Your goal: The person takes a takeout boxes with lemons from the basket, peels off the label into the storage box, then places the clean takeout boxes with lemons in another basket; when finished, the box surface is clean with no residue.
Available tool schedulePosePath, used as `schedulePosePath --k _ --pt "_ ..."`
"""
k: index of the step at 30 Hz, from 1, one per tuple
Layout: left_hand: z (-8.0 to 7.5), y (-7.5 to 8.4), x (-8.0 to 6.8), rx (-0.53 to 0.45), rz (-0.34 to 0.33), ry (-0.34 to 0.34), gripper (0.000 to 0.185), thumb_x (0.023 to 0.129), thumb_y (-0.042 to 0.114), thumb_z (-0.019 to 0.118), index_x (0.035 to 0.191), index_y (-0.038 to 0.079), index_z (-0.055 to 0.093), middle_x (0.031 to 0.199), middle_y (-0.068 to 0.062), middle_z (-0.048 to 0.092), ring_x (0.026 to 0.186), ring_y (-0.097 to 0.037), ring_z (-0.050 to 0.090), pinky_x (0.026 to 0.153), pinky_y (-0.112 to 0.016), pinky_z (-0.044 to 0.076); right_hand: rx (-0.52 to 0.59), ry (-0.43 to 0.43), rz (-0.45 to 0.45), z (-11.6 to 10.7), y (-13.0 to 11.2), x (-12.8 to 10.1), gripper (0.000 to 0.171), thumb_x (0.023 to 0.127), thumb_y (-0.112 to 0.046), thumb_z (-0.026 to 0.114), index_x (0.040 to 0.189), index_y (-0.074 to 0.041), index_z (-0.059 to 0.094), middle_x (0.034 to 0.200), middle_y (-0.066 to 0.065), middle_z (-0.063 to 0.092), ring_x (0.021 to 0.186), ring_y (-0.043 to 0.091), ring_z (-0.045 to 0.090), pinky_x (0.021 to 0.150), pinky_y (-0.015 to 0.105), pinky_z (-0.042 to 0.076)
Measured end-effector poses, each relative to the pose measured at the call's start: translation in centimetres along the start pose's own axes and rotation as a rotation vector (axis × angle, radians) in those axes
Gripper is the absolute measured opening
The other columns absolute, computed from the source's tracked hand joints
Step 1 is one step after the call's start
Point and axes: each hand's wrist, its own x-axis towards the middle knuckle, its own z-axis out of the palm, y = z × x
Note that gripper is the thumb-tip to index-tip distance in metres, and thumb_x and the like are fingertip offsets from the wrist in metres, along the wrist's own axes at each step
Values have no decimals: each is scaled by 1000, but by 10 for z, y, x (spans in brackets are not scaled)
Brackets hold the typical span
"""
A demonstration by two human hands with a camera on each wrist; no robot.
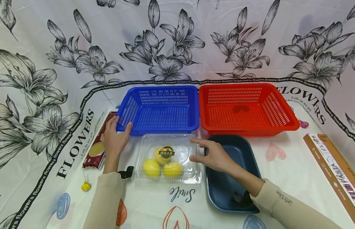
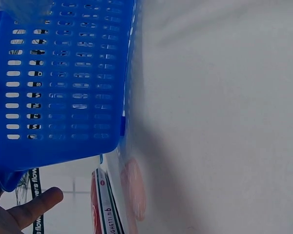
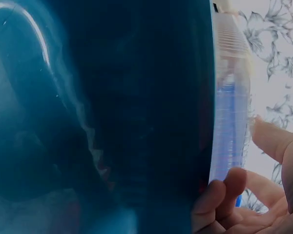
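A clear plastic clamshell box with a dark label and three yellow round fruits sits in the middle of the table. My left hand is at the front left corner of the blue basket. Its thumb stands away from the basket wall in the left wrist view; contact with the rim cannot be made out. Over the dark blue tray reaches my right hand, thumb and index finger apart, fingertips at the box's right edge. Whether they touch the box is unclear.
Beside the blue basket stands a red basket. A dark red packet lies at the left, partly behind my left hand. On the right is a long pasta box. A small yellow item lies at the front left.
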Motion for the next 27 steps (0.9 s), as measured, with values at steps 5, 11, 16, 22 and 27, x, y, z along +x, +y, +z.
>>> schedulePosePath --k 5,11,16,22,27 --pt "1 1 0 0 -6 -8 77 95 62 56 157 19 40 165 -4 36 149 -34 38 111 -71 20 12 -16 -7 -1 3 2 62 87 -30 81 143 -14 61 115 17 73 64 17 58 56 26 42" --pt "3 2 1 -10 -4 -12 77 95 63 57 157 20 41 165 -2 36 149 -35 38 113 -72 18 36 -35 7 -3 4 3 61 88 -30 81 143 -15 61 65 5 44 48 7 32 48 23 33" --pt "1 5 2 -20 -4 -24 78 95 61 58 157 18 40 166 -3 35 148 -41 37 111 -72 21 23 -45 18 -11 2 2 62 88 -32 81 144 -16 59 59 0 38 50 10 38 46 23 32" --pt "-13 12 1 -32 -18 -101 80 94 56 61 159 15 37 168 -8 29 147 -48 27 106 -75 22 -13 -12 30 -23 -5 5 62 88 -32 80 146 -21 58 60 3 42 51 15 43 45 24 34" --pt "-31 22 2 -42 40 -178 81 94 58 62 160 18 35 170 -8 22 152 -48 16 107 -77 17 -17 31 3 -31 -8 8 58 89 -27 80 143 -19 61 88 13 62 55 16 46 46 24 37"
